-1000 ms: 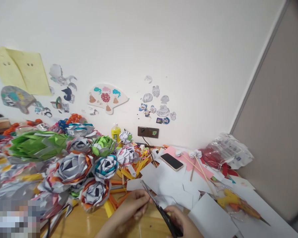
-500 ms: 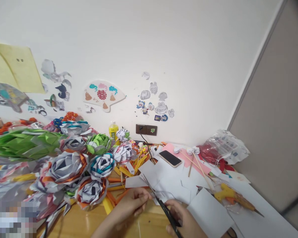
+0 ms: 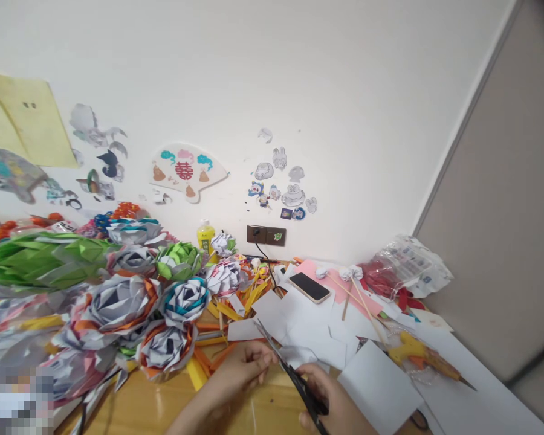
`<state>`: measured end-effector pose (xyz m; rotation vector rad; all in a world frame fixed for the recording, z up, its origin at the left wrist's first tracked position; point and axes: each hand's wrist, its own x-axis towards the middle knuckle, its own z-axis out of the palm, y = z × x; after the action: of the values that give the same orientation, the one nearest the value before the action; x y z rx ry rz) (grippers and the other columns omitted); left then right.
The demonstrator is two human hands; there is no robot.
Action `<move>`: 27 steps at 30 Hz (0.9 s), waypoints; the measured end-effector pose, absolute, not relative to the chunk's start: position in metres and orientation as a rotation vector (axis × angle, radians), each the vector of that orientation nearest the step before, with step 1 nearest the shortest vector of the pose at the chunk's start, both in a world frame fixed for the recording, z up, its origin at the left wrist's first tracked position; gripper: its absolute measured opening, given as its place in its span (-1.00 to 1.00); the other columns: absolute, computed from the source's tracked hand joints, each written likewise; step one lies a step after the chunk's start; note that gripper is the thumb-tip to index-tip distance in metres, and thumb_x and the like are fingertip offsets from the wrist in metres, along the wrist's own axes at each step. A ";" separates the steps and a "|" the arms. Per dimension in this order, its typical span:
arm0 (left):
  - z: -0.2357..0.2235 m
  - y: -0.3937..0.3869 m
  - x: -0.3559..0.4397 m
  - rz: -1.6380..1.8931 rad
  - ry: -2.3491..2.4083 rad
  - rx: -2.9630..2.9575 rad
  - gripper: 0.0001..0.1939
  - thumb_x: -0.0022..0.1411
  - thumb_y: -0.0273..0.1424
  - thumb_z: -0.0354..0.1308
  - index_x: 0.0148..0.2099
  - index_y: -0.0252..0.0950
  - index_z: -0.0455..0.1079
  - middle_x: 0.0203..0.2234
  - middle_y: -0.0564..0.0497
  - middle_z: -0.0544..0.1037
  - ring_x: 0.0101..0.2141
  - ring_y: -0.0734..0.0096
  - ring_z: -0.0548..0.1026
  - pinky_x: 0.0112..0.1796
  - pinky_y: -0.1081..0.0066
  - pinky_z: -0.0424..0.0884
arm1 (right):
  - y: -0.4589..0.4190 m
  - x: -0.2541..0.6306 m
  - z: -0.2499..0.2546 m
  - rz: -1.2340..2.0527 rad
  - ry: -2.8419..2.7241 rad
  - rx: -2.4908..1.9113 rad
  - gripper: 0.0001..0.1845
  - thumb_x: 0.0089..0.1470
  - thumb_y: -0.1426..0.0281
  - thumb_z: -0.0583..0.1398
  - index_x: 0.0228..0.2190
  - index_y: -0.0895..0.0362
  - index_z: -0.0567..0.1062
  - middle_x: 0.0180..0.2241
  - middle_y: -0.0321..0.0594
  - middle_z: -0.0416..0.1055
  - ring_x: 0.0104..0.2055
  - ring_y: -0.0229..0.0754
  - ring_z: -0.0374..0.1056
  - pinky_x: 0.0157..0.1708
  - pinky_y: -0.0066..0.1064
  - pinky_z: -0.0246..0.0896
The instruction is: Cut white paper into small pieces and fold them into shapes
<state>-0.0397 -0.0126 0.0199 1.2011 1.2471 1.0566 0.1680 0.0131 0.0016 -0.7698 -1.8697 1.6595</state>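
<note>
My right hand (image 3: 333, 406) grips the black handles of a pair of scissors (image 3: 284, 368), whose blades point up and to the left. My left hand (image 3: 241, 370) is just left of the blades with its fingers curled, pinching a small white paper piece (image 3: 299, 355) near the blades. Both hands hover low over the wooden table (image 3: 163, 411) at the bottom of the view.
Several folded paper roses (image 3: 118, 305) and a green paper flower (image 3: 40, 260) fill the left. White paper sheets (image 3: 376, 389), a phone (image 3: 309, 287), a yellow glue gun (image 3: 414, 350), wooden sticks (image 3: 365, 311), a glue bottle (image 3: 205, 237) and a plastic bag (image 3: 408, 269) lie ahead and right.
The view has shifted slightly, so the scene sits a little lower and further left. My right hand with the scissors has edged upward; the left hand keeps its pinch by the blades.
</note>
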 end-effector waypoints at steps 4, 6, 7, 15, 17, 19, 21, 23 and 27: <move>0.018 -0.011 -0.041 1.038 1.213 1.200 -0.46 -0.10 0.06 0.15 -0.38 -0.38 0.39 -0.76 0.20 0.25 -0.77 0.68 0.05 -0.70 0.55 -0.12 | 0.015 0.168 -0.007 1.596 -1.886 -0.798 -0.46 -0.31 0.40 0.22 -0.17 0.15 0.32 -0.45 -0.26 0.34 -0.40 -0.16 0.27 -0.43 -0.42 0.15; 0.016 -0.011 -0.041 1.040 1.203 1.211 -0.48 -0.08 0.05 0.15 -0.38 -0.38 0.39 -0.77 0.20 0.25 -0.76 0.68 0.05 -0.69 0.55 -0.11 | 0.014 0.168 -0.006 1.578 -1.899 -0.811 -0.47 -0.31 0.37 0.23 -0.18 0.16 0.32 -0.44 -0.25 0.33 -0.41 -0.16 0.26 -0.43 -0.42 0.15; 0.016 -0.011 -0.042 1.043 1.202 1.216 -0.48 -0.08 0.04 0.16 -0.38 -0.38 0.39 -0.77 0.20 0.24 -0.76 0.68 0.05 -0.69 0.56 -0.11 | 0.013 0.168 -0.005 1.570 -1.904 -0.811 -0.50 -0.30 0.36 0.23 -0.20 0.16 0.33 -0.44 -0.25 0.32 -0.41 -0.16 0.25 -0.44 -0.42 0.14; 0.016 -0.013 -0.042 1.057 1.174 1.203 -0.49 -0.07 0.03 0.16 -0.38 -0.38 0.38 -0.77 0.20 0.24 -0.77 0.68 0.03 -0.70 0.55 -0.13 | 0.009 0.167 0.004 1.580 -1.904 -0.804 -0.49 -0.28 0.31 0.23 -0.20 0.16 0.31 -0.49 -0.31 0.23 -0.44 -0.18 0.21 -0.45 -0.44 0.10; 0.016 -0.012 -0.042 1.045 1.190 1.212 -0.48 -0.08 0.05 0.15 -0.38 -0.38 0.38 -0.77 0.20 0.24 -0.77 0.68 0.03 -0.70 0.55 -0.13 | 0.011 0.166 0.001 1.562 -1.913 -0.803 -0.55 -0.28 0.32 0.23 -0.25 0.15 0.33 -0.52 -0.34 0.20 -0.47 -0.21 0.17 -0.48 -0.46 0.05; 0.015 -0.010 -0.040 1.037 1.214 1.226 -0.46 -0.09 0.07 0.14 -0.38 -0.38 0.36 -0.77 0.20 0.23 -0.76 0.67 0.04 -0.69 0.55 -0.12 | 0.012 0.165 -0.003 1.555 -1.906 -0.806 -0.61 -0.29 0.37 0.23 -0.30 0.14 0.35 -0.54 -0.35 0.21 -0.48 -0.23 0.15 -0.50 -0.48 0.03; 0.011 -0.007 -0.037 1.038 1.229 1.254 -0.46 -0.09 0.09 0.11 -0.41 -0.36 0.33 -0.77 0.21 0.21 -0.76 0.65 0.04 -0.69 0.54 -0.11 | 0.013 0.164 -0.004 1.546 -1.884 -0.847 -0.64 -0.31 0.44 0.21 -0.32 0.13 0.36 -0.53 -0.35 0.25 -0.47 -0.22 0.18 -0.48 -0.49 0.05; 0.006 -0.006 -0.034 1.108 1.308 1.289 -0.50 -0.01 0.07 0.04 -0.41 -0.32 0.30 -0.75 0.20 0.21 -0.74 0.61 0.10 -0.68 0.54 -0.02 | 0.013 0.163 -0.004 1.503 -1.885 -0.926 -0.64 -0.32 0.51 0.18 -0.33 0.13 0.38 -0.50 -0.32 0.31 -0.42 -0.20 0.23 -0.45 -0.49 0.09; 0.003 -0.011 -0.033 1.474 1.771 1.415 -0.73 0.19 -0.15 -0.08 -0.22 -0.23 0.25 -0.41 0.04 0.41 -0.39 0.37 0.39 -0.37 0.39 0.32 | 0.011 0.163 -0.002 1.187 -1.939 -1.213 -0.60 -0.32 0.54 0.17 -0.29 0.13 0.42 -0.44 -0.28 0.39 -0.40 -0.18 0.29 -0.39 -0.48 0.15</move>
<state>-0.0327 -0.0111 0.0026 1.4146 1.7711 1.4736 0.1627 0.0112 -0.0022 -1.2133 -1.9392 1.1872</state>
